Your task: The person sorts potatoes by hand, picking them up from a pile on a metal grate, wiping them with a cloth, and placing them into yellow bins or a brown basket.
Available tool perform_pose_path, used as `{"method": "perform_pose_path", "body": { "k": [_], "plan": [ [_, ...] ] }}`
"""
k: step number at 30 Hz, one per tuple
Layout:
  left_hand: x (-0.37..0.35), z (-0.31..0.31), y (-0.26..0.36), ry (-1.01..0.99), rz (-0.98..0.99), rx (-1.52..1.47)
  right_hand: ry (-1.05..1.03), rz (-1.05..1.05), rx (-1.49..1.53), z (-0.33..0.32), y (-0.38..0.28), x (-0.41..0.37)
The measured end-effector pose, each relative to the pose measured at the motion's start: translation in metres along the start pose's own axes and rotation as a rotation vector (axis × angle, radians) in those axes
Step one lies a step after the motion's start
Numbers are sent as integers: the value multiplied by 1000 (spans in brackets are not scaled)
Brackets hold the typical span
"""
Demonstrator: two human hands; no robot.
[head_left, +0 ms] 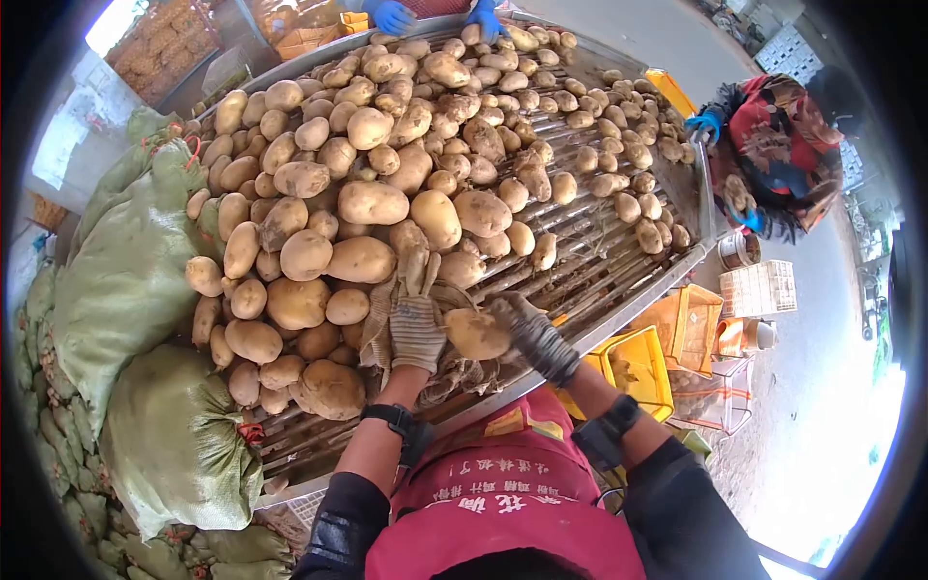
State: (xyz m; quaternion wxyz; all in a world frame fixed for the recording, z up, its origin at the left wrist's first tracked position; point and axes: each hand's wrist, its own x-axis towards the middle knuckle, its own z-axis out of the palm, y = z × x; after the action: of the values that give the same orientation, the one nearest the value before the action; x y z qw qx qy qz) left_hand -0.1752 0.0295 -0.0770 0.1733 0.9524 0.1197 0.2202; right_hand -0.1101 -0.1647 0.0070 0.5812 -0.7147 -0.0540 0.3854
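My left hand (417,324), in a striped, dirt-stained glove, lies with fingers stretched forward among the potatoes (372,203). Under and beside it is a crumpled brown cloth (378,327); whether the palm grips it is hidden. Between my two hands sits a single large potato (476,334), smeared with soil. My right hand (537,340), also gloved, closes its fingers and thumb around that potato's right end. Both hands are over the near edge of a slatted sorting table (580,266), with potatoes heaped to the left and beyond.
Full green mesh sacks (135,261) line the left side. On the right stand a yellow crate (642,372), an orange crate (684,324) and a white basket (759,288). One co-worker (783,145) stands at the right corner; another's blue gloves (393,17) rest at the far edge.
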Motion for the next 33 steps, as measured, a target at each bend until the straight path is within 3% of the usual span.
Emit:
{"method": "perform_pose_path", "body": {
  "k": [1,2,4,5,8,10,11,16,17,18,19,21,23,25,26,27,28,29,30,32,33],
  "plan": [
    [2,0,-1,124,109,148,-8,-83,-47,10,-3,1],
    [5,-1,-4,123,109,158,-14,-319,-508,18,35,24],
    [7,-2,-1,3,39,99,-67,-591,-764,27,-4,-14],
    [13,-17,10,-248,-125,-88,-59,-591,-756,30,-5,-11],
    [25,-32,19,-127,-76,-159,-2,-564,-954,38,-7,-3],
    [26,-42,29,-193,-80,-188,-262,-389,-912,27,-26,-2],
    [27,-43,32,-168,-67,-142,-320,-292,-1079,25,-41,-7],
    [26,-41,26,-127,-4,38,-412,-289,-1280,-5,-40,-22],
    [18,-31,12,-140,-4,130,-378,-333,-1187,-19,-45,-29],
    [-5,-10,-22,-302,-28,380,-349,-376,-1093,-34,-45,-35],
    [-25,6,-45,-465,-51,633,-322,-630,-882,-56,-21,-30],
    [-22,-5,-31,-410,-118,522,-23,-384,-335,-105,-6,-64],
    [-18,-8,-29,-264,-155,348,247,-312,-254,-153,20,-95],
    [5,-32,11,-291,-198,269,467,-261,-80,-185,46,-118],
    [14,-42,25,-324,-234,187,659,-145,-341,-205,93,-129],
    [9,-37,20,-291,-226,184,707,-48,-641,-228,143,-136],
    [16,-42,26,-281,-240,192,506,269,-864,-235,118,-154],
    [27,-51,38,-232,-129,125,539,273,-1029,-238,110,-159],
    [33,-55,43,-182,-19,60,622,152,-1007,-243,112,-158],
    [30,-55,38,-214,-84,28,727,-139,-893,-247,93,-138],
    [31,-55,41,-238,-91,67,667,-228,-809,-241,70,-123]
  ]
}}
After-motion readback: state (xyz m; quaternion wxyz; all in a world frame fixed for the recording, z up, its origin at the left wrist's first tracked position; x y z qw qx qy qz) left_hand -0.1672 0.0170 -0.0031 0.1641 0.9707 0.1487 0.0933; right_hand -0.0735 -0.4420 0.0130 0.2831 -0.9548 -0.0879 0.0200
